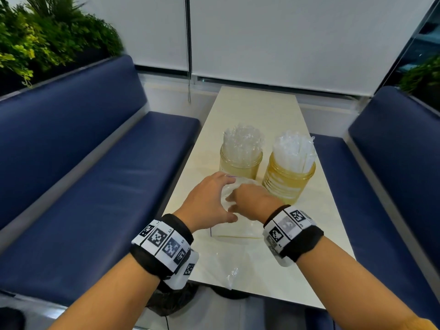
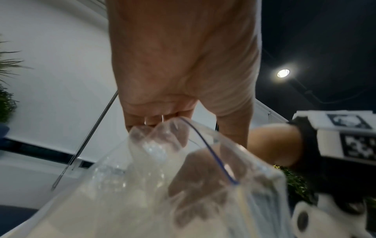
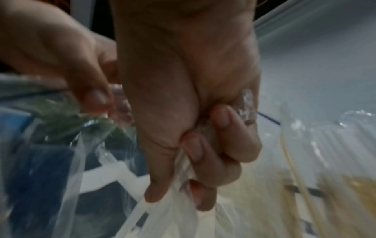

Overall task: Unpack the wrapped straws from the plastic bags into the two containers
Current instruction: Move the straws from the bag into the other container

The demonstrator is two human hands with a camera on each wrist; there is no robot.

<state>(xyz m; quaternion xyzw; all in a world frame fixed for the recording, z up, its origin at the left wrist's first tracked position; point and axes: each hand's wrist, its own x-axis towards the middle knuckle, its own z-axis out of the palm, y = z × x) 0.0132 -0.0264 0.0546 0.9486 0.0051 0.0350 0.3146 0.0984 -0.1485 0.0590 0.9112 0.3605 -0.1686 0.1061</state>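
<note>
A clear zip bag (image 1: 238,231) lies on the pale table (image 1: 257,110) in front of two amber jars. My left hand (image 1: 221,198) pinches the bag's open rim (image 2: 195,128) and holds it up. My right hand (image 1: 247,198) reaches into the bag, its fingers (image 3: 205,145) curled round a bunch of wrapped straws (image 3: 142,207). Through the plastic, the left wrist view shows that hand (image 2: 203,177) and the crinkled wrappers (image 2: 146,149). The left jar (image 1: 240,163) and the right jar (image 1: 288,179) both stand full of upright wrapped straws.
A second, flat clear bag (image 1: 232,275) lies at the table's near edge. Blue padded benches run along the left (image 1: 95,186) and the right (image 1: 392,186) of the narrow table. A blind cord (image 1: 189,67) hangs at the window behind.
</note>
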